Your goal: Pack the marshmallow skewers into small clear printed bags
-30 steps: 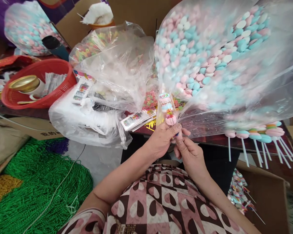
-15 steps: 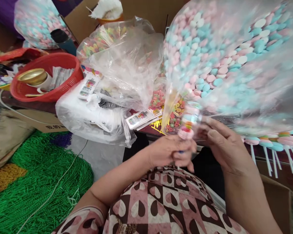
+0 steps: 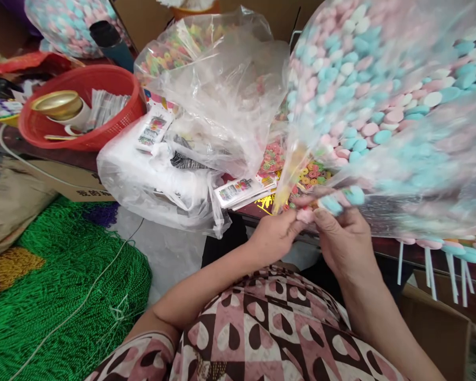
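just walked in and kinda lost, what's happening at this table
A person holds a small stack of pink and blue candies in front of them with both hands, the left hand at its pink end and the right hand further along it. Just beyond is a big clear bag of pastel candies. More candies on white sticks lie at the table's edge on the right, and a red basket sits on the left.

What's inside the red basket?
In the red basket I can see a gold bowl, a white cup partly behind it, and a bunch of flat packets. Anything underneath them is covered up.
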Demonstrator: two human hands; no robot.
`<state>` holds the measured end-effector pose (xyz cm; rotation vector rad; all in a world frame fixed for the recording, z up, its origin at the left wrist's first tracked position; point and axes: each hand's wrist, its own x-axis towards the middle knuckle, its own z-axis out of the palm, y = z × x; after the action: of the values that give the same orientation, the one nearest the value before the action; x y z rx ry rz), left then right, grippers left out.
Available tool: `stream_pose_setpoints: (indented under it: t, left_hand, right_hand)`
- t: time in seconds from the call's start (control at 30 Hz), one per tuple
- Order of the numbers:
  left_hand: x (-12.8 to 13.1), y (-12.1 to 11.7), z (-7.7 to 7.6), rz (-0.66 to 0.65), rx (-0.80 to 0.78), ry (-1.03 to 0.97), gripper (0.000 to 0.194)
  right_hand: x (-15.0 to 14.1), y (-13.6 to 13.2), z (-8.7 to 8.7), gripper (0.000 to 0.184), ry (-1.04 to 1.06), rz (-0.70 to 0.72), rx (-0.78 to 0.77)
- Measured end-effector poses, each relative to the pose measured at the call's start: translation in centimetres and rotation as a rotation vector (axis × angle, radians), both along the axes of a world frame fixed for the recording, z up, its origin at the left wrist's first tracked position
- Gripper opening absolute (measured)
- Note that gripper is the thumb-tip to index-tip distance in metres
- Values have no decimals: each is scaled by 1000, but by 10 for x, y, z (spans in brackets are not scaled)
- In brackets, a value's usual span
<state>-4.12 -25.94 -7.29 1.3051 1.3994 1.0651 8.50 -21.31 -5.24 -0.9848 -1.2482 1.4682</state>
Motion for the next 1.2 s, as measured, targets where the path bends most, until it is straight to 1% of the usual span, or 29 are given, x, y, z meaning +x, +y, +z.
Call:
stream_pose_setpoints:
  t: [0.03, 0.07, 0.1, 0.17, 0.23, 0.27, 0.33, 0.37, 0.47, 0.53, 0.7, 0.83, 0.9, 1.0, 1.07, 1.17, 1.2]
  left_hand:
    - [-8, -1, 2, 44, -18, -176, 36]
    - [-16, -2, 5, 91, -39, -376, 37]
    - [-25, -3, 8, 145, -51, -568, 38]
    - [-38, -2, 13, 232, -57, -833, 35]
    - [-45, 2, 14, 286, -79, -952, 30]
    - [-46, 5, 12, 301, -101, -979, 28]
    - [-46, 10, 6, 321, -139, -1004, 27]
    - [-46, 12, 1, 326, -147, -1008, 26]
    - [-48, 20, -9, 357, -110, -996, 26]
    - [-50, 24, -11, 387, -97, -986, 25]
    - [-53, 36, -9, 472, -137, -1005, 25]
    - [-56, 48, -12, 522, -75, -944, 27]
    - [-60, 54, -16, 559, -29, -907, 23]
    - [-66, 58, -19, 559, 14, -903, 17]
    - [-67, 58, -20, 527, 14, -908, 18]
    - [-66, 53, -15, 500, 4, -903, 23]
    - [-66, 51, -13, 502, -6, -891, 25]
  right_hand:
    - [-1, 5, 2, 32, -9, 67, 21]
    - [-4, 10, 4, 32, -45, 115, 78]
    - [-8, 17, 5, 33, -120, 152, 176]
    - [-18, 32, 3, 37, -365, 231, 474]
    - [-29, 49, -6, 39, -638, 307, 781]
    - [-33, 57, -11, 38, -754, 327, 889]
    - [-35, 72, -24, 35, -913, 340, 1033]
    - [-33, 78, -29, 33, -962, 338, 1075]
    - [-18, 88, -39, 25, -1040, 302, 1127]
    - [-7, 91, -41, 24, -1081, 274, 1126]
    - [7, 93, -40, 24, -1148, 221, 1136]
    - [14, 99, -39, 26, -1188, 166, 1134]
    - [18, 99, -37, 27, -1205, 151, 1117]
    - [18, 92, -28, 26, -1202, 202, 1098]
    - [10, 83, -19, 26, -1140, 260, 1104]
    - [-11, 69, -12, 30, -1010, 414, 1136]
    - [-19, 65, -13, 31, -1006, 477, 1136]
